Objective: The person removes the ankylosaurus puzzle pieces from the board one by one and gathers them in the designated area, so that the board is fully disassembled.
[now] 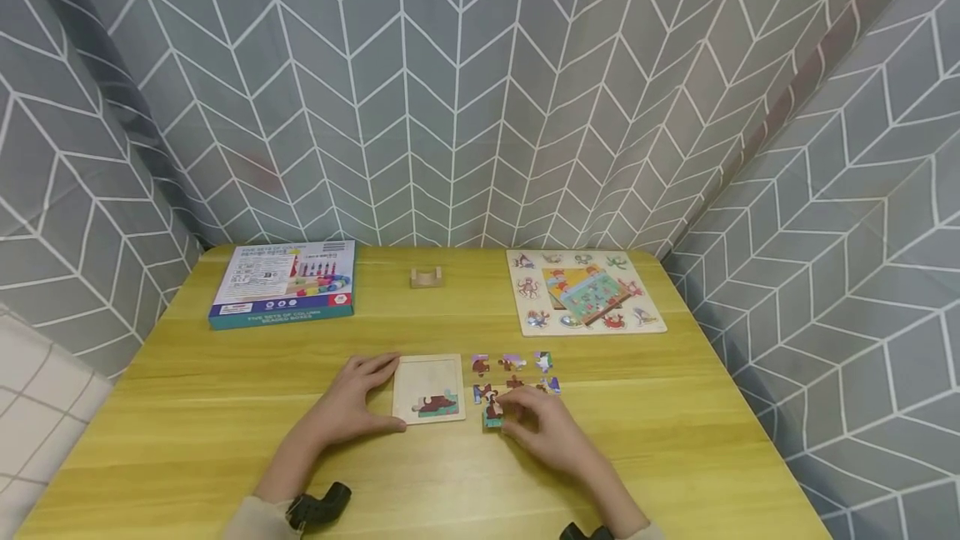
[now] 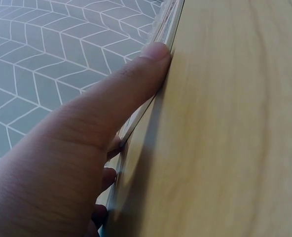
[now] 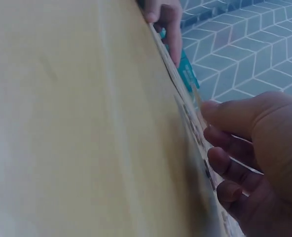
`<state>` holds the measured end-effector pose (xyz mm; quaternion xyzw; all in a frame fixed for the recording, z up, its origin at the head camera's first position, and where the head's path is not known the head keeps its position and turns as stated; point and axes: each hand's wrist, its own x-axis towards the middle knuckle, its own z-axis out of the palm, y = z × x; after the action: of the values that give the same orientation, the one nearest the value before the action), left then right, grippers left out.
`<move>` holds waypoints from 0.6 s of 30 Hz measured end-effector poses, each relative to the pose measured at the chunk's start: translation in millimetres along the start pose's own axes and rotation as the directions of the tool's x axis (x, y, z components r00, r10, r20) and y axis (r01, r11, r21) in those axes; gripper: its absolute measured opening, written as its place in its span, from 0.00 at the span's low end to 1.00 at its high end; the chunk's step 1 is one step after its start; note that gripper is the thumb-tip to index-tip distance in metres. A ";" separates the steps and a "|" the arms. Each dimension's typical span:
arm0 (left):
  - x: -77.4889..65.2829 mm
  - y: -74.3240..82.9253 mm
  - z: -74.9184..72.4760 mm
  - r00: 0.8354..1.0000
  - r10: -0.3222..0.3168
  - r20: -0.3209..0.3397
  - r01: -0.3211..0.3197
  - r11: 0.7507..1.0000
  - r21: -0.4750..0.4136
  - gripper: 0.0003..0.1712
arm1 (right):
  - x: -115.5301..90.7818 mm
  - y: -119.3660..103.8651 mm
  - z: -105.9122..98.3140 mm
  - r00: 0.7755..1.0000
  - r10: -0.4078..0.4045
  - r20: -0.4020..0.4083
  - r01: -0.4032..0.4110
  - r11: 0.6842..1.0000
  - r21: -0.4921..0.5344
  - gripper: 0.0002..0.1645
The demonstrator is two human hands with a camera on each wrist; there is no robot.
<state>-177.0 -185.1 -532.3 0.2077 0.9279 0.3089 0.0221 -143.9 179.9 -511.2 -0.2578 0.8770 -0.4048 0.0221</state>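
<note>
A square wooden puzzle tray [image 1: 427,373] lies on the table, with joined brown and green pieces [image 1: 438,403] along its lower right edge. My left hand [image 1: 351,402] holds the tray's left side, thumb at the near corner and fingers at the far one. In the left wrist view the thumb [image 2: 131,81] presses against the tray's edge. To the right of the tray, my right hand [image 1: 546,430] pinches a jigsaw piece [image 1: 492,416] with green and brown on it, tilted up off the table. Several loose puzzle pieces [image 1: 512,362] lie just beyond that hand.
A boxed bead set [image 1: 283,283] lies at the back left. A small notched wooden block [image 1: 426,277] stands at the back middle. At the back right is an animal peg board [image 1: 531,307] with two picture boards [image 1: 592,294] stacked on it. Patterned curtains [image 1: 450,107] surround the table.
</note>
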 end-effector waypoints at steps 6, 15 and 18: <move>-0.2 1.4 -0.4 1.000 0.007 -0.001 -0.007 1.000 0.000 0.64 | -1.9 1.9 8.4 0.999 -0.051 0.010 0.051 0.999 -0.004 0.17; -0.1 0.6 0.3 1.000 0.008 -0.010 -0.008 1.000 0.009 0.64 | -2.0 0.8 11.5 0.999 -0.032 0.028 0.034 0.997 -0.063 0.19; -0.4 0.6 -0.1 1.000 0.006 -0.008 -0.006 1.000 0.007 0.64 | -2.1 0.1 12.2 0.999 -0.027 0.029 0.028 0.998 -0.057 0.19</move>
<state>-176.5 -184.9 -532.0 0.2095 0.9283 0.3067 0.0167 -139.1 172.4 -519.8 -0.2761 0.8842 -0.3761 0.0214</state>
